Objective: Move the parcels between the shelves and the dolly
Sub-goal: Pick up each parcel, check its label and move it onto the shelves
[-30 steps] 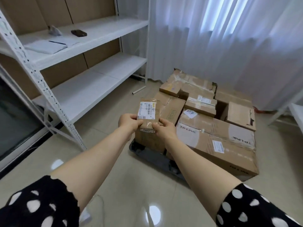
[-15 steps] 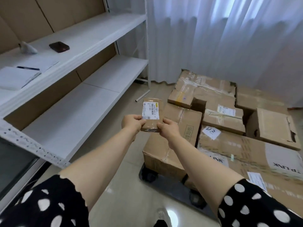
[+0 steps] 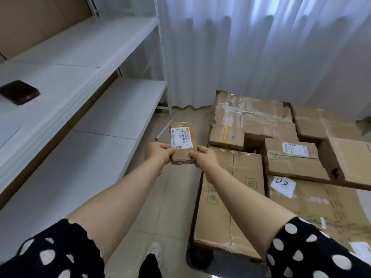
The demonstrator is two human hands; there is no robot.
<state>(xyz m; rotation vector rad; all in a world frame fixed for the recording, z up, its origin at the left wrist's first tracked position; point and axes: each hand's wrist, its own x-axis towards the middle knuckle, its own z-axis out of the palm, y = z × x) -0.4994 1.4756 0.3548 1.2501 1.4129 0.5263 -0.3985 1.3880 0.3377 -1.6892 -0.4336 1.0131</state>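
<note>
Tiled floor (image 3: 176, 199) runs between white shelves (image 3: 66, 77) and the loaded dolly (image 3: 200, 259). Small parcel (image 3: 183, 143) is held out over that gap. Left grip (image 3: 158, 155) and right grip (image 3: 202, 159) are both clenched on its near end, label up. Lower shelf (image 3: 112, 117) is left of the grip; stacked boxes (image 3: 230, 197) are right of it and lower. Risk: only the near end is pinched and the far end overhangs — a fast swing left could lever it loose, or clip the shelf post (image 3: 164, 67) just beyond the grip.
</note>
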